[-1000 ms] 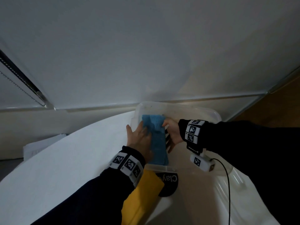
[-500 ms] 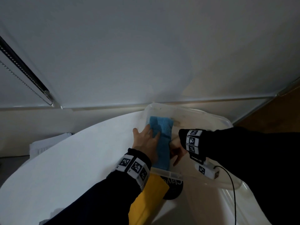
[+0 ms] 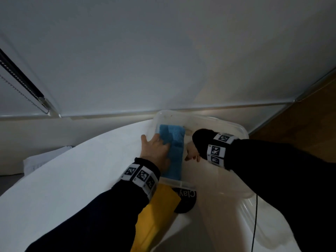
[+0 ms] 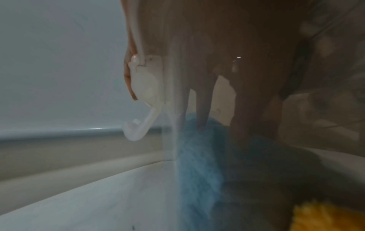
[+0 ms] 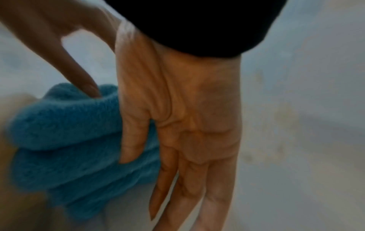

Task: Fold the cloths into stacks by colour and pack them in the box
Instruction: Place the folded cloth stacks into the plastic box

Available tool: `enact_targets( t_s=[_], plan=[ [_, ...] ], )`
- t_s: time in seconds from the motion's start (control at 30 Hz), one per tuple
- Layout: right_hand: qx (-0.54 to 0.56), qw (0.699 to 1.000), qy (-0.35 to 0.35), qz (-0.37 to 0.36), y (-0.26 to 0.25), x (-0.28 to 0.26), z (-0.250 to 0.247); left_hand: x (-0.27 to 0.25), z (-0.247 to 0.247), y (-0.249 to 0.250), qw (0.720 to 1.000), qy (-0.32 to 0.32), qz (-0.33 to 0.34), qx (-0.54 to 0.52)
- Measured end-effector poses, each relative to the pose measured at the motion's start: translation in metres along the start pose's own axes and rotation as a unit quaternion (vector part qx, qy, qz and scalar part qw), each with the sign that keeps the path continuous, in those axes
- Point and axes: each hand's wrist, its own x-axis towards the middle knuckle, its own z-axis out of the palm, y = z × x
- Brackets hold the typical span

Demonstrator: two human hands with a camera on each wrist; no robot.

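My left hand (image 3: 156,151) lies flat, fingers straight, on the blue stack (image 3: 173,151) against the box's (image 3: 241,129) left wall; the rest of the floor lies bare. My right hand (image 5: 177,117), fingers straight, touches the stack's side. A yellow cloth (image 3: 156,213) lies outside the near rim. Only the left wrist view shows the latch (image 4: 146,93).
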Motion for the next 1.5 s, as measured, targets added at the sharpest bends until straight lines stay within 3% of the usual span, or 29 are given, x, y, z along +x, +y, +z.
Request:
enact_targets(
  t_s=[0.1,0.2,0.23,0.3,0.4,0.47,0.53,0.63,0.7,0.8,0.83,0.9,1.07,1.13,1.23,1.33,1.4,1.5],
  plan=[
    [0.087,0.987,0.113,-0.079,-0.003,-0.052,-0.010,-0.005,-0.005,-0.003,0.989,0.076,-0.032,-0.120],
    [0.190,0.951,0.202,-0.137,0.006,-0.085,0.003,-0.029,-0.004,-0.012,0.940,0.244,-0.101,-0.216],
    [0.220,0.932,0.244,-0.150,0.010,-0.088,0.013,-0.039,-0.002,-0.016,0.923,0.278,-0.131,-0.232],
    [0.323,0.867,0.333,-0.182,0.015,-0.091,0.041,-0.061,0.003,-0.023,0.885,0.313,-0.191,-0.287],
    [0.418,0.745,0.459,-0.244,0.003,-0.105,0.095,-0.092,0.021,-0.033,0.829,0.297,-0.269,-0.391],
    [0.392,0.715,0.501,-0.291,-0.011,-0.110,0.130,-0.107,0.039,-0.033,0.840,0.175,-0.293,-0.422],
    [0.363,0.733,0.487,-0.306,-0.024,-0.105,0.161,-0.117,0.056,-0.028,0.855,-0.008,-0.315,-0.412],
    [0.338,0.792,0.431,-0.269,-0.030,-0.086,0.195,-0.128,0.070,-0.018,0.836,-0.206,-0.326,-0.390],
    [0.289,0.850,0.397,-0.192,-0.027,-0.075,0.211,-0.136,0.077,-0.013,0.811,-0.273,-0.311,-0.413],
    [0.304,0.902,0.304,-0.044,-0.021,-0.050,0.234,-0.146,0.079,-0.006,0.791,-0.289,-0.303,-0.446],
    [0.351,0.900,0.258,-0.002,-0.021,-0.042,0.241,-0.149,0.078,-0.005,0.788,-0.287,-0.300,-0.455],
    [0.472,0.864,0.172,0.027,-0.021,-0.028,0.253,-0.152,0.076,-0.002,0.769,-0.290,-0.299,-0.485],
    [0.656,0.754,0.023,-0.029,-0.010,-0.027,0.266,-0.163,0.073,0.017,0.679,-0.331,-0.307,-0.578],
    [0.675,0.736,-0.012,-0.043,0.004,-0.042,0.264,-0.158,0.099,0.029,0.662,-0.326,-0.289,-0.610],
    [0.648,0.757,0.013,-0.080,0.034,-0.075,0.257,-0.169,0.072,0.062,0.631,-0.335,-0.233,-0.660],
    [0.660,0.737,0.044,-0.138,0.062,-0.125,0.241,-0.182,0.018,0.092,0.593,-0.360,-0.116,-0.711],
    [0.662,0.725,0.047,-0.181,0.078,-0.162,0.227,-0.183,-0.019,0.104,0.585,-0.359,-0.059,-0.725],
    [0.656,0.711,0.094,-0.235,0.086,-0.203,0.194,-0.159,-0.060,0.109,0.590,-0.290,-0.051,-0.752]
  ],
)
